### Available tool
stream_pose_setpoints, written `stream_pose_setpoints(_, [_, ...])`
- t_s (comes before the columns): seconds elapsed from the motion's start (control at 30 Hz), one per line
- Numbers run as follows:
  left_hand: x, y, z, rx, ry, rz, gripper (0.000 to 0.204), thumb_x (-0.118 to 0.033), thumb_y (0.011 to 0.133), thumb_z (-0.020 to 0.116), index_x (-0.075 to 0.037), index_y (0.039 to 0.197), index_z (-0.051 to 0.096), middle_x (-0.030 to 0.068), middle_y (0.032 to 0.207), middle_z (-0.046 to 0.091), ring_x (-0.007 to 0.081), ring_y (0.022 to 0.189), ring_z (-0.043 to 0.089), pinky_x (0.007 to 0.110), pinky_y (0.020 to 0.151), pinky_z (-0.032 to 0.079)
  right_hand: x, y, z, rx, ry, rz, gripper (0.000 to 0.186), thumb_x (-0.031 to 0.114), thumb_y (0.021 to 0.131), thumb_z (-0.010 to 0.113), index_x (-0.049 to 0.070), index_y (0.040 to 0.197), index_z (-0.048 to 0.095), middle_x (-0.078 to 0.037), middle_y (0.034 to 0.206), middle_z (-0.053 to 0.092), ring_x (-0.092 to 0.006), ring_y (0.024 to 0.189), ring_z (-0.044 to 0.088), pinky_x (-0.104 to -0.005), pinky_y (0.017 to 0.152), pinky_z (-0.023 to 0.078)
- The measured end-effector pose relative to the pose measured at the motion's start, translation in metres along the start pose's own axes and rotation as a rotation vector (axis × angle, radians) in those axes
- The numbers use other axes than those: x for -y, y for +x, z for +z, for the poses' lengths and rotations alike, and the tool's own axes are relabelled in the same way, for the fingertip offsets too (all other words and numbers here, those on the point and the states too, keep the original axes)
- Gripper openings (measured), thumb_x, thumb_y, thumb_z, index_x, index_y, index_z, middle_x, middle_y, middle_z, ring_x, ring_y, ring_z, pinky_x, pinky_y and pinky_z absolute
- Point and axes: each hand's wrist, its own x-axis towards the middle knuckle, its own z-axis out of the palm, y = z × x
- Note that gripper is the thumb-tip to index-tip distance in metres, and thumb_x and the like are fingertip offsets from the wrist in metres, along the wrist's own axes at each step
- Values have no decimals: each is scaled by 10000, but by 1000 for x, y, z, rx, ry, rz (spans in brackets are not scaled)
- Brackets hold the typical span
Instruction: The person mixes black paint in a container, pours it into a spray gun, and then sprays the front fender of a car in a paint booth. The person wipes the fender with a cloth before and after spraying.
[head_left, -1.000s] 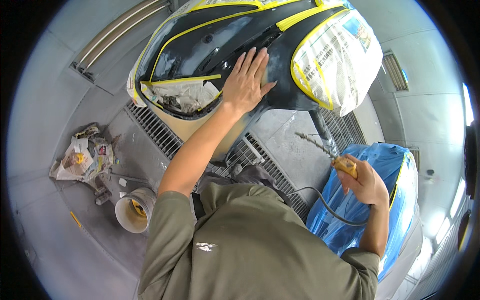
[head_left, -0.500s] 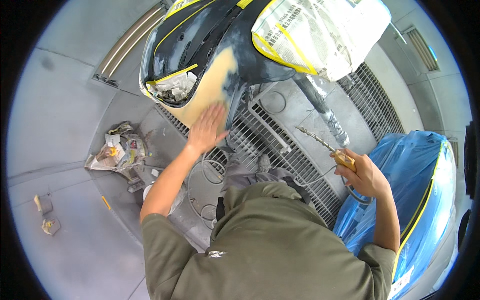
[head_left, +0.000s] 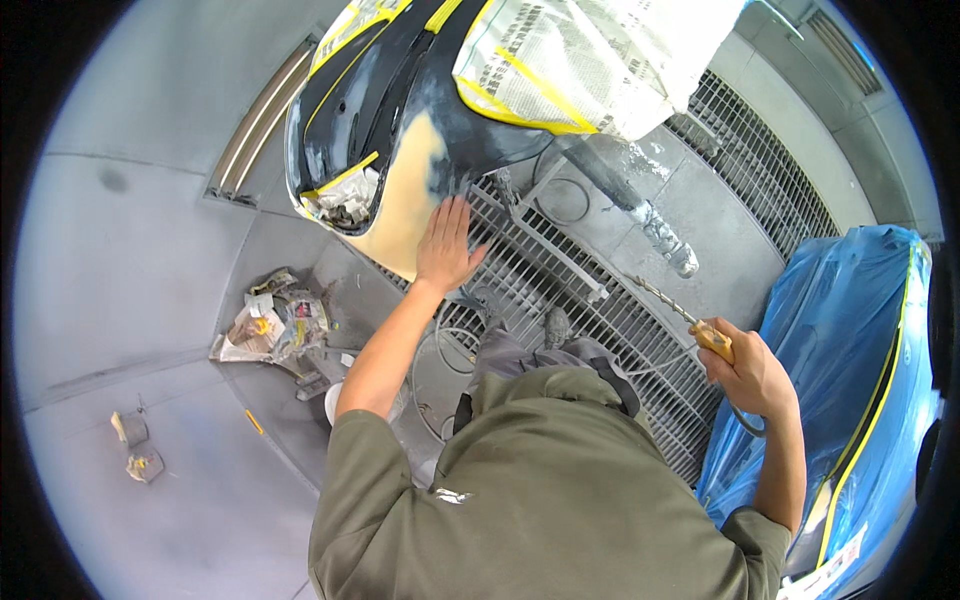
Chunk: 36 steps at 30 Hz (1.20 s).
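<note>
My left hand (head_left: 447, 245) lies flat with fingers stretched out along the lower edge of a beige patch (head_left: 405, 190) on a dark car bumper (head_left: 480, 130). Its fingertips overlap the border between beige and dark; how firmly they touch cannot be told. Held out to the right, my right hand (head_left: 757, 375) wraps round the yellow handle of an air blow gun (head_left: 712, 338). The gun's long, thin metal nozzle points up and left, away from the bumper. A dark hose (head_left: 746, 420) hangs below that hand.
Masking paper (head_left: 570, 60) with yellow tape covers part of the bumper. A wrapped stand leg (head_left: 655, 230) reaches over floor grating (head_left: 770, 160). Blue plastic sheeting (head_left: 840, 330) covers a large thing at right. Crumpled paper (head_left: 275, 325) and coiled hose (head_left: 440, 345) lie on the floor.
My left hand has slid slightly up toward the edge of the beige patch. The view has shifted, and the blow gun is still in my right hand.
</note>
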Motion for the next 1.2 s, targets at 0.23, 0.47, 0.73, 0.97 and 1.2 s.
stream_pose_setpoints(0.23, [13,155,-40,-561,-243,-195,785,-431,1113,422,153,1601,234,387,1666,252,540,1554,254,571,1295,191,-12,0,5,-6,-2,3,345,245,1015,663,22,1276,640,-259,795,703,-446,783,718,-489,730,553])
stream_pose_setpoints(0.47, [-69,130,-35,-338,-206,198,858,-580,1089,412,79,1623,287,311,1679,314,462,1582,261,547,1293,199,-4,0,-10,-23,-32,-44,346,257,1013,680,19,1262,646,-255,794,707,-434,802,727,-483,727,558])
stream_pose_setpoints(0.73, [62,159,-73,-380,-161,114,900,-520,1037,562,36,1657,221,279,1688,319,452,1553,335,535,1282,263,8,26,-3,-47,-51,-159,340,242,1000,689,42,1272,651,-260,798,703,-454,813,715,-493,747,551])
stream_pose_setpoints(0.97, [103,202,-99,-254,-204,152,937,-560,1017,580,89,1618,275,296,1693,294,458,1572,287,528,1302,231,37,32,21,-62,0,-103,332,247,997,696,39,1252,656,-262,776,684,-451,785,704,-492,719,543])
stream_pose_setpoints(1.2, [135,46,-48,207,145,500,955,-558,973,625,90,1609,326,279,1700,300,415,1601,250,508,1334,154,84,31,101,-182,89,-41,279,233,984,711,45,1181,648,-233,777,670,-450,774,680,-494,690,525])
